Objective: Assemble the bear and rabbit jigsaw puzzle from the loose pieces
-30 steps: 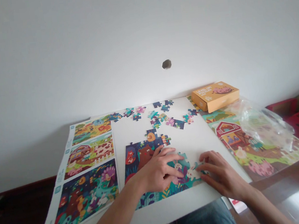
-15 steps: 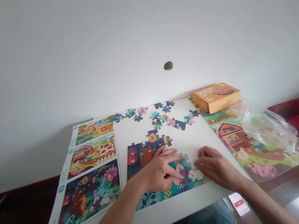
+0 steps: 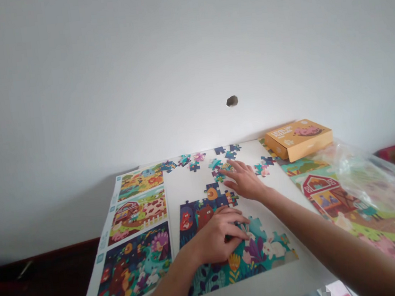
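A partly joined jigsaw puzzle [image 3: 233, 277] with a bear, white rabbits and dark leaves lies on the white table. My left hand [image 3: 219, 235] rests on its middle, fingers spread and holding nothing, covering part of the picture. Beyond the puzzle, my right hand [image 3: 244, 179] reaches over the loose puzzle pieces [image 3: 216, 164]. Its fingers are apart, with the tips close to a yellow-green piece; whether they touch it is unclear. An owl-like orange piece [image 3: 211, 192] stands at the puzzle's top edge.
On the left lies a printed reference sheet [image 3: 135, 264] with three pictures. An orange puzzle box [image 3: 298, 139] sits at the back right, by the wall. A clear plastic bag [image 3: 372, 180] covers part of a farm picture [image 3: 326, 195]. More loose pieces [image 3: 194, 166] lie along the back.
My right hand has left the rabbit corner of the puzzle and moved forward to the loose pieces. My left hand stays on the puzzle. The view has shifted slightly.
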A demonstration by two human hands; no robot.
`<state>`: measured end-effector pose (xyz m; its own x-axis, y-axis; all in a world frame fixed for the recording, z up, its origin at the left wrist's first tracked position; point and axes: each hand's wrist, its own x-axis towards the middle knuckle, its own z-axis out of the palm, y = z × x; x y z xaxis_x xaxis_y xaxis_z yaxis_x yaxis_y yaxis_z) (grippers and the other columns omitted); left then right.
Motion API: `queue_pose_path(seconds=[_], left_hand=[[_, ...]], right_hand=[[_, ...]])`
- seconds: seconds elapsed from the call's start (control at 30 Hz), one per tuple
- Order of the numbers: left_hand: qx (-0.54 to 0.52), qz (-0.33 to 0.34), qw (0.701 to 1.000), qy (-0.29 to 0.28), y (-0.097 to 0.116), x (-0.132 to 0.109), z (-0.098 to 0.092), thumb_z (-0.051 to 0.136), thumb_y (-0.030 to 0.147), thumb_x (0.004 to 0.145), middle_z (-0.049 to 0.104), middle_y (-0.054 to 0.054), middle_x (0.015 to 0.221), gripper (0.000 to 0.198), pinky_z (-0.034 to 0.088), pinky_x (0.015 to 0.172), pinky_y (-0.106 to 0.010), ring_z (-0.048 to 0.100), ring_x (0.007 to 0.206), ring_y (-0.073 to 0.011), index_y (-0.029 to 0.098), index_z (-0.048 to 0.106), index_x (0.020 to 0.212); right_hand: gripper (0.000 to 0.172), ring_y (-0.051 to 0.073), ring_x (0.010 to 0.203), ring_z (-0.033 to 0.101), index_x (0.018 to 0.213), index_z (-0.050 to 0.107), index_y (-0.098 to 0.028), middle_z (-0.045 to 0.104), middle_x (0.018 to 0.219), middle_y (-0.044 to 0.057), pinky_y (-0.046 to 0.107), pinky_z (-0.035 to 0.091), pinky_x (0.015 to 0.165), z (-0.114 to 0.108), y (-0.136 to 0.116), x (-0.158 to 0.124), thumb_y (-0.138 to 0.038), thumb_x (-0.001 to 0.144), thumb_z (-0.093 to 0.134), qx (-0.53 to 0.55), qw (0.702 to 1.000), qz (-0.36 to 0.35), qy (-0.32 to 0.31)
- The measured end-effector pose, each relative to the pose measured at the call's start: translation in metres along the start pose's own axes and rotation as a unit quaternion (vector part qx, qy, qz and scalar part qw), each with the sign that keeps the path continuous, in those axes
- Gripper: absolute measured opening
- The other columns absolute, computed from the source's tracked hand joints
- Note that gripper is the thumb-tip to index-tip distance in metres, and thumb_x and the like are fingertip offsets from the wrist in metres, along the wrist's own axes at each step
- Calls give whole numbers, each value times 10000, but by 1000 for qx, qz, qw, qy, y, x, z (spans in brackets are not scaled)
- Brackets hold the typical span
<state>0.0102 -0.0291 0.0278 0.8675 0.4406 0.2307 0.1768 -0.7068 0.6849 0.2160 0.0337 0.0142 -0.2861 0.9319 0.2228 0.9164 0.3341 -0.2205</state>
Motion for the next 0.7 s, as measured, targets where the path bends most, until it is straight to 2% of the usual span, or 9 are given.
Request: queue_pose_path(seconds=[0.03,0.1,0.27,0.37,0.47,0.6,0.7], left_hand=[[-9,2,1000,16,-2,0,1,583,131,872,730,-28,1146,259,408,1084,-389,613,1146,-211,265,790,950],[-21,1,999,42,-6,0,3,591,135,866,742,-28,1102,241,417,1067,-379,638,1082,-197,255,788,936],[-25,12,998,64,-13,0,7,612,126,845,754,-26,1045,207,427,1037,-358,656,1032,-183,235,781,897],[-11,15,998,62,-15,0,10,608,128,846,759,-18,1018,208,423,1043,-370,658,1015,-183,241,777,892],[-3,9,997,75,-15,1,11,583,134,871,758,-25,1005,218,443,1028,-375,664,981,-179,234,772,911],[19,0,990,143,-15,3,8,541,119,892,752,-41,947,236,490,968,-367,657,935,-177,210,759,893],[74,-40,975,204,-19,2,3,516,97,884,733,-56,962,255,500,945,-387,632,984,-203,206,746,878]], right_hand=[[389,336,1377,367,1355,576,-407,408,1534,57,531,367,1048,8,1,9,-435,972,514,3,999,-31,-13],[353,312,1405,335,1322,600,-432,428,1527,23,538,317,1084,20,7,22,-434,991,476,10,999,-42,-16],[347,270,1294,471,1226,689,-348,583,1358,69,485,337,1065,37,20,35,-261,973,468,14,996,70,59],[360,266,1251,509,1163,720,-297,601,1329,81,484,309,1084,38,21,35,-172,929,477,3,993,88,80],[347,262,1243,514,1209,690,-283,598,1332,90,463,333,1067,35,19,32,-219,940,480,12,993,80,89],[320,276,1264,493,1214,682,-310,578,1359,82,474,332,1065,31,15,27,-372,928,554,30,997,20,75],[258,267,1203,539,1108,725,-286,608,1310,85,494,297,1080,31,13,26,-295,920,549,24,996,34,76]])
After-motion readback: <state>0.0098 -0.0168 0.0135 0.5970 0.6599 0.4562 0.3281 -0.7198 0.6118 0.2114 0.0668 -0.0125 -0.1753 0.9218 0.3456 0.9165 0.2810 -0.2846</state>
